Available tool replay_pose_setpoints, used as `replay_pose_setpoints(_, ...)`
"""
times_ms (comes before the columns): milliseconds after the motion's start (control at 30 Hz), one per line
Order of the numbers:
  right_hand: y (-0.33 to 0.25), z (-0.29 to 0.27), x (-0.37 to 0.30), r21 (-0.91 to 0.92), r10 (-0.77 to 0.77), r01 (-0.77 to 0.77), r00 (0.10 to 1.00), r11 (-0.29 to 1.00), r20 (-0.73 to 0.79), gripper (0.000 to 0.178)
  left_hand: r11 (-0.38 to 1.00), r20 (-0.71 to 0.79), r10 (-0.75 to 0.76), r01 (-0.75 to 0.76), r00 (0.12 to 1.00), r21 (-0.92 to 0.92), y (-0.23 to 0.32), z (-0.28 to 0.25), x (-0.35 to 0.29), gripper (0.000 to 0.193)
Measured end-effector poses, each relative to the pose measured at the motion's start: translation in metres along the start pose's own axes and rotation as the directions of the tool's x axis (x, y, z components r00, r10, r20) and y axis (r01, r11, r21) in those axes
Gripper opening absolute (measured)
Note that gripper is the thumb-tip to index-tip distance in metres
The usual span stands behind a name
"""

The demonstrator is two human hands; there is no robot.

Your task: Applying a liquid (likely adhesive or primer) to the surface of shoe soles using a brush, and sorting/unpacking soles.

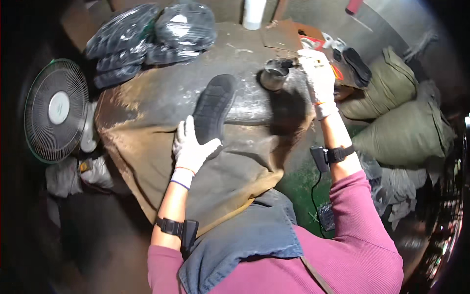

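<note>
A black shoe sole (pixel 214 105) lies lengthwise on the cloth-draped worktable, its rounded toe pointing away from me. My left hand (pixel 191 149), in a white glove, grips its near end, thumb on the right edge and fingers along the left. To the right stands a small dark metal cup (pixel 273 77) with a shiny rim. Beside it, my white-gloved right hand (pixel 317 78) is closed around what looks like a brush (pixel 289 63), its dark end over the cup's rim. The glove covers most of that tool.
Plastic-wrapped dark bundles (pixel 156 34) sit at the back left. A round fan (pixel 58 108) stands left of the table. Green sacks (pixel 401 127) and a pair of dark soles (pixel 356 66) are on the right. A white cylinder (pixel 253 13) rises at the back.
</note>
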State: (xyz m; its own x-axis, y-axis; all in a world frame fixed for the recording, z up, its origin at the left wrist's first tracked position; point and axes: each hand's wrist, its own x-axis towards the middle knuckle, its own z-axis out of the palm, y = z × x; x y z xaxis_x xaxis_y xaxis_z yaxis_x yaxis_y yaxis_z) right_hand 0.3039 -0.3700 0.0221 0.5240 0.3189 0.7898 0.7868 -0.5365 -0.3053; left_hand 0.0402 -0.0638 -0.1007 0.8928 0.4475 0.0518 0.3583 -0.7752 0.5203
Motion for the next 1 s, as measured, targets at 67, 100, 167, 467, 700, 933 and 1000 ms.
replay_pose_setpoints(67,-0.006,0.011,0.0,0.264,0.268,-0.274,0.962,0.925,0.057,0.019,1.0,-0.126,-0.023,0.023,0.992,-0.002,0.009,0.006,0.004,0.121)
replay_pose_setpoints(100,0.001,0.011,0.002,0.09,0.249,-0.259,0.962,0.962,0.114,0.019,1.0,-0.116,-0.019,0.019,0.993,0.002,0.02,0.007,0.007,0.121)
replay_pose_setpoints(167,0.007,0.019,0.005,-0.074,0.24,-0.23,0.955,0.97,0.173,0.02,0.984,-0.178,-0.043,0.072,0.983,0.161,0.041,0.007,0.015,0.12)
replay_pose_setpoints(467,0.033,0.074,-0.007,-0.258,0.403,-0.326,0.843,0.91,0.357,0.025,0.989,0.116,-0.108,0.094,0.987,0.118,0.038,-0.03,0.043,0.117)
replay_pose_setpoints(700,0.038,0.079,-0.015,-0.232,0.35,-0.288,0.888,0.929,0.297,0.024,0.69,0.117,0.588,-0.571,0.8,0.445,0.006,-0.108,0.061,0.091)
replay_pose_setpoints(933,0.065,0.092,-0.023,-0.198,-0.041,0.067,0.99,0.978,0.133,0.023,0.69,0.329,0.349,-0.478,0.878,0.543,-0.103,-0.069,0.081,0.05)
replay_pose_setpoints(1000,0.062,0.073,-0.02,-0.292,-0.004,0.055,0.985,0.955,0.172,0.021,0.971,-0.035,-0.076,0.082,0.997,0.223,-0.038,-0.047,0.057,0.077)
